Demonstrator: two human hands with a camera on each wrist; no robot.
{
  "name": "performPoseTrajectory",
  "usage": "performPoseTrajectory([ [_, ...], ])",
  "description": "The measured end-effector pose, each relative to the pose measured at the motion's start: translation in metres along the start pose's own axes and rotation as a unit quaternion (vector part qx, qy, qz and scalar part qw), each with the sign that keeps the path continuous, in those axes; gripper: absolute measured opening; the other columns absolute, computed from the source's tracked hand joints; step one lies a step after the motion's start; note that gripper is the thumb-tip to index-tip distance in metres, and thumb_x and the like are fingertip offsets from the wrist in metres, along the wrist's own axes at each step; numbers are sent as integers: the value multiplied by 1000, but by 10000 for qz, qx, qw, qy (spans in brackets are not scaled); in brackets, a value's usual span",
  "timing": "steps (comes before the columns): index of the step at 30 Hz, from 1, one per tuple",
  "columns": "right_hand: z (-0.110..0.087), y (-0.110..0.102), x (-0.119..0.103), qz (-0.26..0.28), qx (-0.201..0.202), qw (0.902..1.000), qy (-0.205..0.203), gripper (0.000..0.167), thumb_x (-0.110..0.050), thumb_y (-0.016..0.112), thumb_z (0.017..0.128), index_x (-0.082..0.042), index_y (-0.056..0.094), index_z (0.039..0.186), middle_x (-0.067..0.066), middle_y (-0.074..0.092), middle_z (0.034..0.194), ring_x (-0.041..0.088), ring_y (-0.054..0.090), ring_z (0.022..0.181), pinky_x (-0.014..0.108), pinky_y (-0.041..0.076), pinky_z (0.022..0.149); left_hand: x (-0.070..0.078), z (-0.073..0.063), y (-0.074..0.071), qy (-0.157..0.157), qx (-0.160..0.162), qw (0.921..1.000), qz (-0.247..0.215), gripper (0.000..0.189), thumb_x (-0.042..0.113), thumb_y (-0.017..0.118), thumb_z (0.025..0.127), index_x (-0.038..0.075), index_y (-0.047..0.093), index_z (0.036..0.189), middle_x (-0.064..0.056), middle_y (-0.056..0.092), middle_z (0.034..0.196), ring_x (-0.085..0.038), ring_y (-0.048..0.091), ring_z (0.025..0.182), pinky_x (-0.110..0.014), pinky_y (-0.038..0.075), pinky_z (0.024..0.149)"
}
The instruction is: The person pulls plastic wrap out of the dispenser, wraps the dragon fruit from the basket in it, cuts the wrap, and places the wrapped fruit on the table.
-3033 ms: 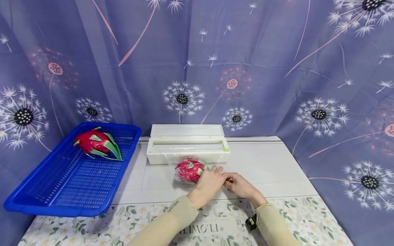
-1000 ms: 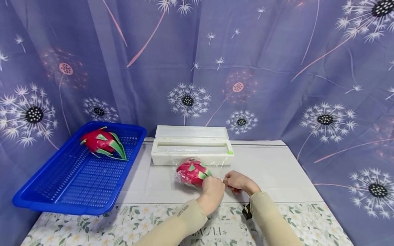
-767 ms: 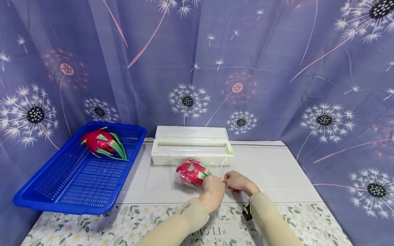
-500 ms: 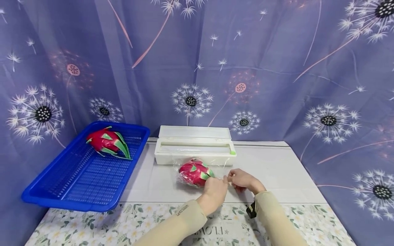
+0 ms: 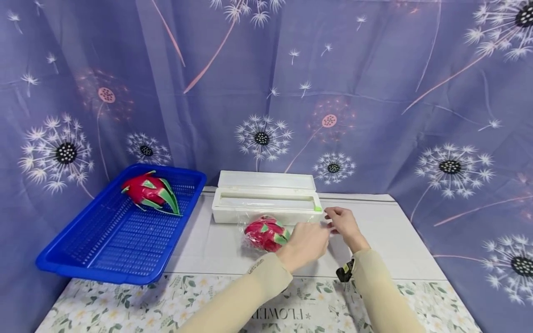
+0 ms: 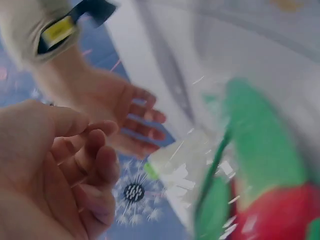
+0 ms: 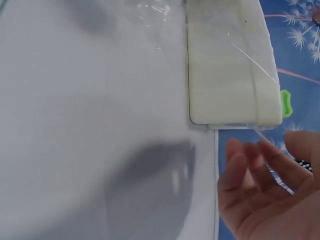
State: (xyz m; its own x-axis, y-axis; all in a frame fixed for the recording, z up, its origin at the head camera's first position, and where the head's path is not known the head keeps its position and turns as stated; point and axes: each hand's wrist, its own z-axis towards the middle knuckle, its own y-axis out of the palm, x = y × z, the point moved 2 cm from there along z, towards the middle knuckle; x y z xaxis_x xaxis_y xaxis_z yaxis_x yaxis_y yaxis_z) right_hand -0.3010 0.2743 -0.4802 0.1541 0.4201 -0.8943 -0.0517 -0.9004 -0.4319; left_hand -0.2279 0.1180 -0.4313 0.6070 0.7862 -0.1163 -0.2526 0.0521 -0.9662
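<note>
A red dragon fruit [image 5: 263, 233] with green scales lies in clear cling film [image 5: 244, 227] before a white cling film box [image 5: 250, 216], lid raised. To its right is my left hand [image 5: 308, 243], fingers bent and thumb meeting the index finger in the left wrist view; I cannot tell whether film is pinched there. My right hand [image 5: 343, 224] is beside the box's right end, close to the green slider [image 5: 318, 209]. Its fingers are loosely bent with nothing visible between them in the right wrist view [image 7: 270, 195].
A blue plastic basket [image 5: 104, 276] stands at the left, holding another dragon fruit [image 5: 145, 189]. The white cloth [image 5: 387, 236] meets a flowered strip [image 5: 125, 305] at the front. A purple dandelion curtain [image 5: 208, 115] closes off the back and sides.
Both hands have come away from the fruit's right end, moving right and toward the back. My right hand has risen to the slider end of the box. The wrapped fruit stays before the box.
</note>
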Motion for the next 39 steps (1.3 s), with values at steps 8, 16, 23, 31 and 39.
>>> performPoseTrajectory([
  [8,17,-7,1,500,241,9984,-127,38,-20,59,98,13,62,118,-2,66,70,8,61,59,27,54,56,-16,42,-27,-356,-276,9972,-602,15,31,62,95,24,70,85,7,65,78,-11,59,66,-29,47,50],
  [16,30,4,0,811,8,9967,-88,37,-12,60,96,14,60,122,-2,66,72,15,64,60,26,52,52,-39,72,-13,-547,-547,9955,-548,12,22,63,95,24,73,91,4,71,94,-18,66,82,-35,53,65],
  [23,32,6,9,1059,181,9940,214,32,-11,61,95,14,62,115,6,65,66,10,59,54,21,49,48,-40,91,4,-447,-562,9972,-218,9,18,66,93,23,73,93,4,71,93,-15,66,82,-33,54,65],
  [31,32,9,4,850,110,9963,-66,16,-5,59,94,8,69,95,2,60,62,11,57,56,23,50,50,-40,96,17,-483,-501,9970,-352,6,28,73,86,23,72,89,5,71,93,-14,66,82,-31,53,65],
  [39,35,13,3,878,168,9960,-64,18,-2,55,95,11,66,101,0,58,61,13,56,57,26,51,52,-38,102,22,-547,-521,9967,-300,4,27,71,86,24,71,85,7,70,93,-12,65,80,-29,53,66],
])
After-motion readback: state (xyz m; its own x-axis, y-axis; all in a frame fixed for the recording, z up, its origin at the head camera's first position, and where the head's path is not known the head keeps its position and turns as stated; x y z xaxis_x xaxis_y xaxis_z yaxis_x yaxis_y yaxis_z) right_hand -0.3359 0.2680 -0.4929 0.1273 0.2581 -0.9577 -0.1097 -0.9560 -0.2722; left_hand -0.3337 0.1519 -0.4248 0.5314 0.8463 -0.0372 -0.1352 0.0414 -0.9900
